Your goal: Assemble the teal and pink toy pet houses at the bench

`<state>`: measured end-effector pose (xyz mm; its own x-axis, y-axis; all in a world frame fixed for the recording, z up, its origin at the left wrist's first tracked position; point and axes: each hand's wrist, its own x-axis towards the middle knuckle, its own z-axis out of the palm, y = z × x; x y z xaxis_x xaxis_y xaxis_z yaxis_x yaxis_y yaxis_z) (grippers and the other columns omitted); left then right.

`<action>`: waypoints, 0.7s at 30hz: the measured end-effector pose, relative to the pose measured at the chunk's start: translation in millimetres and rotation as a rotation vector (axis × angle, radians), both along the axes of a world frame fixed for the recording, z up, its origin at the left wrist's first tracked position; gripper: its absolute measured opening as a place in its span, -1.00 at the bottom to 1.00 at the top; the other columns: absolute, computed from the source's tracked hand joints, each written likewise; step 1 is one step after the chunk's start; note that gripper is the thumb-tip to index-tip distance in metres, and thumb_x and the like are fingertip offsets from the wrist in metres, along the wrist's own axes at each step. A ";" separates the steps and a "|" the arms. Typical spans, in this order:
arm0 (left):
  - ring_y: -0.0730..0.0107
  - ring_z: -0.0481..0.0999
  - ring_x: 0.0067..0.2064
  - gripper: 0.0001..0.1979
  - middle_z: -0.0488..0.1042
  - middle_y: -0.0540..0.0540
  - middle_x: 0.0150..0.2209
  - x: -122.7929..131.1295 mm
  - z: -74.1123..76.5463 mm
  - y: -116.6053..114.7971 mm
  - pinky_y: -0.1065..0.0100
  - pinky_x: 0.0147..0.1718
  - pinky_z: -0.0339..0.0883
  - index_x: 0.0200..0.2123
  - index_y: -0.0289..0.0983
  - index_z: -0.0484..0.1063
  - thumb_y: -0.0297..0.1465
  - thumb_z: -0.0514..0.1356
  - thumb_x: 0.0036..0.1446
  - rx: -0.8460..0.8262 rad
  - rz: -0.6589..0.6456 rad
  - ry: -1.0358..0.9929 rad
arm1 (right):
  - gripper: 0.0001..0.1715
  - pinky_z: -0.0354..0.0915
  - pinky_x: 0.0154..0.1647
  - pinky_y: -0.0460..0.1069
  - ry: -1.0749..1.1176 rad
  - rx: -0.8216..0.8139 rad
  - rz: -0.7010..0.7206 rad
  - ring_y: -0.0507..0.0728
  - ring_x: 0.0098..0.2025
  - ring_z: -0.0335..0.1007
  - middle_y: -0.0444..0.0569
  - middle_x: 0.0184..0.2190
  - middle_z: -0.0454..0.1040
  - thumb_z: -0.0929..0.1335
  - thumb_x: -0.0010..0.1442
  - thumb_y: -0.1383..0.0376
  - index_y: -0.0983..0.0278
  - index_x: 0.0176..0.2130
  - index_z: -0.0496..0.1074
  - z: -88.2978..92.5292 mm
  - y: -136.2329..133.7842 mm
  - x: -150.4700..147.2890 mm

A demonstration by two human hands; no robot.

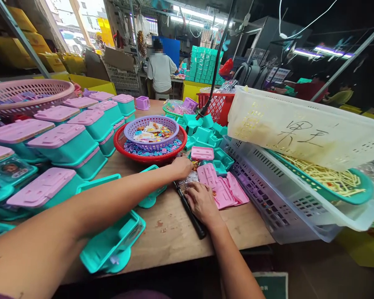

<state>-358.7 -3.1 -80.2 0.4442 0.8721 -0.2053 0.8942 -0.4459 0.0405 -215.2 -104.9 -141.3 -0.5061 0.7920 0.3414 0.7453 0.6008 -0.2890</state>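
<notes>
My left hand reaches across to the middle of the table, fingers bent together beside the red basket. What it holds, if anything, is hidden. Below it lies crinkled clear plastic, with small orange and yellow bits near the fingertips. My right hand rests at the near edge of that plastic, its fingers bent and somewhat apart, beside several pink lids. Between my forearms a black-handled tool lies on the wooden table; its far end is partly covered.
Turquoise boxes with pink lids are stacked at left. An open turquoise box stands near the front edge. A purple basket sits inside a red basket. White crates crowd the right. A person sits further back.
</notes>
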 end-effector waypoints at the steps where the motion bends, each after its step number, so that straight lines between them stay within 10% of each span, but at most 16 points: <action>1: 0.11 0.50 -0.04 -0.78 0.51 -0.30 -0.11 0.7 0.8 -0.2 0.06 -0.07 0.41 -0.12 -0.42 0.47 -0.40 0.19 0.22 -0.013 0.035 0.039 | -0.82 0.07 0.07 0.10 -0.001 0.001 0.000 0.16 0.09 0.27 -0.04 0.05 0.43 0.29 0.32 0.30 0.18 -0.10 0.45 -0.7 0.1 0.3; 13: 0.22 0.47 0.01 -0.68 0.43 -0.18 0.02 -2.2 1.0 -24.4 0.07 -0.03 0.42 0.01 -0.33 0.39 -0.28 0.17 0.26 0.063 0.071 0.077 | -0.83 0.11 0.07 0.09 -0.005 0.043 -0.042 0.15 0.07 0.29 -0.04 0.01 0.44 0.32 0.28 0.32 0.18 -0.12 0.45 -0.8 -0.6 -1.9; 21: 0.06 0.55 -0.09 -0.77 0.55 -0.34 -0.15 -10.0 29.7 -35.9 0.14 -0.14 0.42 -0.10 -0.41 0.47 -0.50 0.15 0.18 0.017 0.121 -0.064 | -0.79 0.14 0.10 0.12 0.089 0.079 -0.045 0.16 0.07 0.31 -0.03 -0.01 0.45 0.33 0.26 0.35 0.19 -0.09 0.44 -3.2 0.2 -0.2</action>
